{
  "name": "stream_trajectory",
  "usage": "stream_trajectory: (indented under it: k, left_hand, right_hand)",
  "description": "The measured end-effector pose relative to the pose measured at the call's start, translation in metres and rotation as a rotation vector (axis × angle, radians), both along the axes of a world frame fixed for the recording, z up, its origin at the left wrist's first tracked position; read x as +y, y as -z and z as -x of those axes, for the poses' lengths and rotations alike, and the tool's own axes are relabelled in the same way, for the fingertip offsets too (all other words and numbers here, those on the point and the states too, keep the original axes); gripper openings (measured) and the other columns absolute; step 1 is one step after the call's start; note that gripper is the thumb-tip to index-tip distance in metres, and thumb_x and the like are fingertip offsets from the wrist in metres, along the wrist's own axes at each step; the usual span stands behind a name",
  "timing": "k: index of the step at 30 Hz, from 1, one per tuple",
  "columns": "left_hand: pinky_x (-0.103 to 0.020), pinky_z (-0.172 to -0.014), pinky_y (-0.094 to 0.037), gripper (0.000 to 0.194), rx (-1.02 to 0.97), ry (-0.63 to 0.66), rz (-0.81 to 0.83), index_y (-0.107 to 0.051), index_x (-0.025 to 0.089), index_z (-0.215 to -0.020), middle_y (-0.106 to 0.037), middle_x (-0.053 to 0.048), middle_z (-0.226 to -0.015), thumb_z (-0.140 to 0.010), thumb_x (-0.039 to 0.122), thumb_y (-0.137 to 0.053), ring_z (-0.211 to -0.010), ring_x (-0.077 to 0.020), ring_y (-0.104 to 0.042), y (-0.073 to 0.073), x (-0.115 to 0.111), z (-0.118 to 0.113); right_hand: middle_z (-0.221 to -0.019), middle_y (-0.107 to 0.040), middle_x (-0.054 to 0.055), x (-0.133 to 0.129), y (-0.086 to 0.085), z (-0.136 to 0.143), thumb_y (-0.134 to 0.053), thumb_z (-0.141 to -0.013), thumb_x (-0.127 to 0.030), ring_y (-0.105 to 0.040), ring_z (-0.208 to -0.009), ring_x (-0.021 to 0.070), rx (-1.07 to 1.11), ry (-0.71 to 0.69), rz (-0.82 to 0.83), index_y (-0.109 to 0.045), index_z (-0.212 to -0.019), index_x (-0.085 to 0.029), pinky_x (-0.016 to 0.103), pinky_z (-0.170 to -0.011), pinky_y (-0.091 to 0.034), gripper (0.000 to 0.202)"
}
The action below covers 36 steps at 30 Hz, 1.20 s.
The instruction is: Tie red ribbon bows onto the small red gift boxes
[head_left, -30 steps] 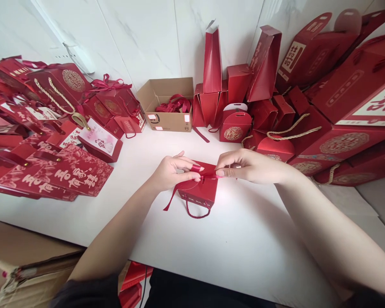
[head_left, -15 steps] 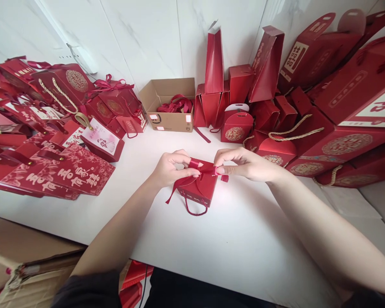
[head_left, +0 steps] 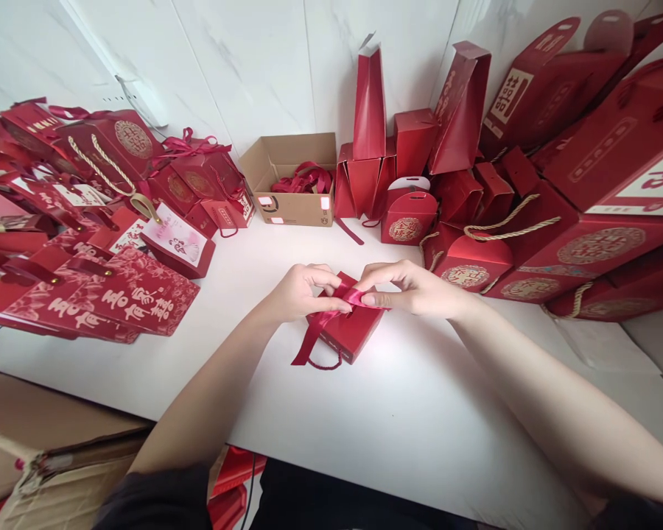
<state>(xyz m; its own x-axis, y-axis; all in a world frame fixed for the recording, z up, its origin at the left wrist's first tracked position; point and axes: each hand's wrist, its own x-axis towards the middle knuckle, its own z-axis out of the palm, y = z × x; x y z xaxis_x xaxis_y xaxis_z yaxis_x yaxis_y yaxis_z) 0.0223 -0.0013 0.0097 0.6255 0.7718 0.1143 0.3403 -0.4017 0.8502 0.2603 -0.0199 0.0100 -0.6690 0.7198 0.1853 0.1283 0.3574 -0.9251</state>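
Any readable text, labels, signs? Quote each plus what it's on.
"囍": white label, back-right box
"家", "有": flowered bag; its other characters unsure
Too small or blurred: front-center box, cardboard box, pink card
Too ornate: round seals
Cut off: far-right label

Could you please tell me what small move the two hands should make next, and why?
I would probably ease the left hand and right hand slightly apart to snug the red ribbon, since both seem to pinch it close together above the small red box, and one end hangs loose past the box's near-left edge.
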Motion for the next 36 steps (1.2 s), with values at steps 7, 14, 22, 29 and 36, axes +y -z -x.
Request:
stream_trajectory:
  k: [7, 14, 22, 29, 36]
  left_hand:
    - [-0.032, -0.074, -0.048, 0.025, 0.056, 0.03, 0.006, -0.075, 0.016, -0.078, -0.062, -0.003, -0.076, -0.07, 0.039, -0.081, -0.075, -0.0161, -0.059, -0.005, 0.0, 0.001]
    - [-0.032, -0.08, -0.049, 0.023, 0.034, 0.075, -0.036, -0.076, 0.017, -0.078, -0.066, -0.004, -0.077, -0.072, 0.039, -0.08, -0.08, -0.017, -0.06, -0.006, -0.003, -0.001]
    - [-0.029, -0.076, -0.051, 0.021, 0.019, 0.02, -0.001, -0.078, 0.017, -0.078, -0.066, -0.005, -0.082, -0.083, 0.035, -0.07, -0.078, -0.0151, -0.063, -0.005, -0.008, -0.001]
    - [-0.028, -0.077, -0.05, 0.021, 0.045, 0.016, -0.098, -0.078, 0.018, -0.078, -0.066, -0.004, -0.076, -0.083, 0.038, -0.071, -0.08, -0.0157, -0.061, -0.002, -0.009, -0.001]
    - [-0.027, -0.076, -0.05, 0.017, 0.062, 0.002, -0.177, -0.078, 0.021, -0.075, -0.066, -0.003, -0.072, -0.082, 0.036, -0.072, -0.08, -0.0155, -0.06, -0.002, -0.011, -0.003]
  right_hand:
    - [-0.093, -0.064, 0.006, -0.007, 0.0, 0.009, -0.055, -0.096, -0.034, -0.058, -0.083, 0.0172, -0.067, 0.038, -0.166, -0.073, -0.109, -0.026, 0.032, -0.077, -0.047, 0.024]
    - [-0.089, -0.06, 0.004, -0.008, 0.004, 0.014, -0.055, -0.095, -0.024, -0.056, -0.076, 0.0156, -0.084, 0.065, -0.309, -0.072, -0.107, -0.025, 0.031, -0.073, -0.047, 0.021]
    - [-0.088, -0.066, 0.003, -0.014, -0.011, 0.01, -0.06, -0.093, -0.036, -0.061, -0.08, 0.0165, -0.095, 0.163, -0.158, -0.065, -0.104, -0.02, 0.028, -0.074, -0.047, 0.02]
    - [-0.084, -0.07, 0.001, -0.013, -0.005, 0.015, -0.059, -0.091, -0.024, -0.063, -0.074, 0.0136, -0.156, 0.289, -0.264, -0.071, -0.084, -0.02, 0.026, -0.074, -0.045, 0.014]
    - [-0.082, -0.072, 0.0, -0.015, -0.008, 0.014, -0.063, -0.088, -0.023, -0.064, -0.074, 0.0133, -0.174, 0.291, -0.253, -0.074, -0.085, -0.021, 0.026, -0.072, -0.046, 0.012]
